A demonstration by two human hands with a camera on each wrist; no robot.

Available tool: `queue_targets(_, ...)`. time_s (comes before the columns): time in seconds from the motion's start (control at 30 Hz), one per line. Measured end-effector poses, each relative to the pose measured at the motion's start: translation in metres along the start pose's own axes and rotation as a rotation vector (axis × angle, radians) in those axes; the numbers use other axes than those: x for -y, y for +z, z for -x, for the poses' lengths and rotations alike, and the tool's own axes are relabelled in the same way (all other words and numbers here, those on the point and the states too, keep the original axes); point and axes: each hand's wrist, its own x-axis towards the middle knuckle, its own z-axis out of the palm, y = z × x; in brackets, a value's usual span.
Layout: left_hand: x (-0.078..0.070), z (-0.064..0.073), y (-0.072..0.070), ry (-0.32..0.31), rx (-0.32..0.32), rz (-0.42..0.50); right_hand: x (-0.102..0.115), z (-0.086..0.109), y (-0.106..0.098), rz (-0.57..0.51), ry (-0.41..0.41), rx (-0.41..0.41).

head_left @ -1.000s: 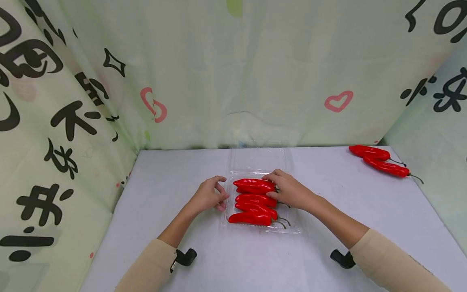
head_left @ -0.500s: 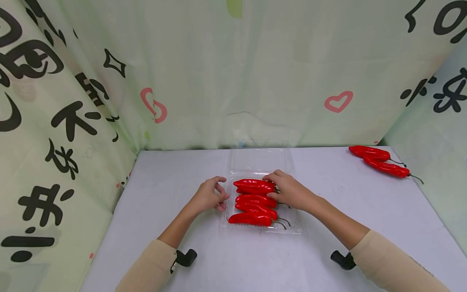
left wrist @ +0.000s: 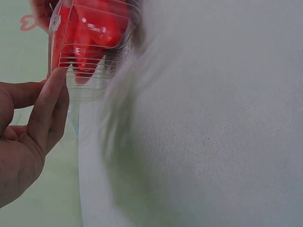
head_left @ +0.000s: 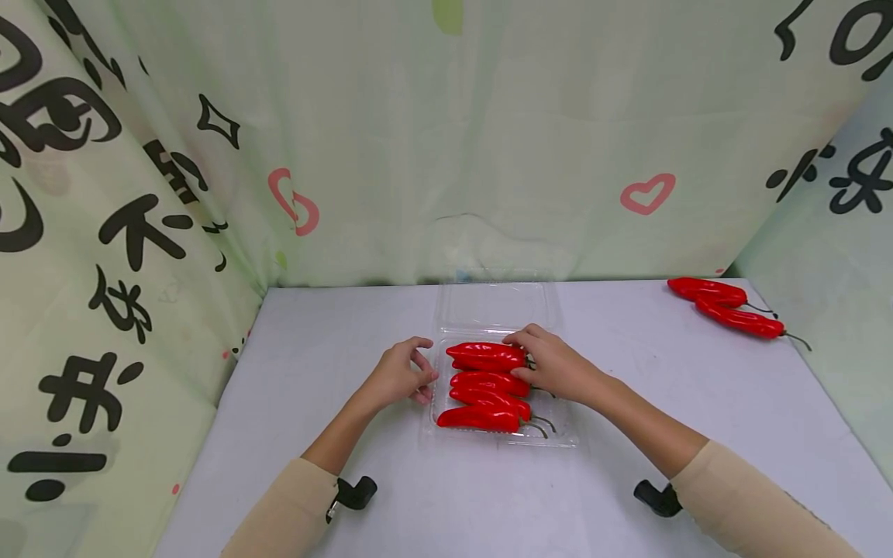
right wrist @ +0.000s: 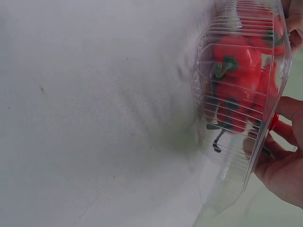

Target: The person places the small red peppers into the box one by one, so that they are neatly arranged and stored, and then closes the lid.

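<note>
Several shiny red chili peppers (head_left: 478, 419) lie side by side in a clear plastic clamshell box (head_left: 551, 438), their dark stems toward the right. The box's clear lid (head_left: 498, 304) stands open at the back. My right hand (head_left: 558, 366) reaches over the right rim, thumb and fingers around the stem end of a chili pepper (head_left: 488, 350) in the back part of the box. At the left rim is my left hand (head_left: 399, 372), its straight fingertips (left wrist: 58, 73) against the ribbed box wall (left wrist: 87, 71) in the left wrist view.
Two more red chili peppers (head_left: 739, 318) lie at the table's back right corner. The white table (head_left: 335, 325) meets a pale green printed curtain (head_left: 530, 139) at the back and sides. A black wrist mount (head_left: 356, 492) sticks out from the left sleeve, another (head_left: 657, 497) from the right.
</note>
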Motion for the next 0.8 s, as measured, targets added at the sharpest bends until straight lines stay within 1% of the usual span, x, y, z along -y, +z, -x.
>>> queue_targets(0.23,-0.001,0.0,0.0,0.004,0.002,0.004,-0.002,0.005,-0.003,-0.005,0.014,-0.025)
queue_targets(0.33,0.0,0.0,0.0,0.009,0.004,0.005,-0.002,0.009,-0.007,-0.013,0.008,-0.045)
queue_targets(0.5,-0.001,0.001,0.0,0.007,0.004,0.005,-0.005,0.018,-0.015,-0.034,0.002,-0.103)
queue_targets(0.8,-0.001,0.0,0.0,0.001,0.005,0.003,-0.024,0.036,-0.03,-0.051,0.012,-0.221)
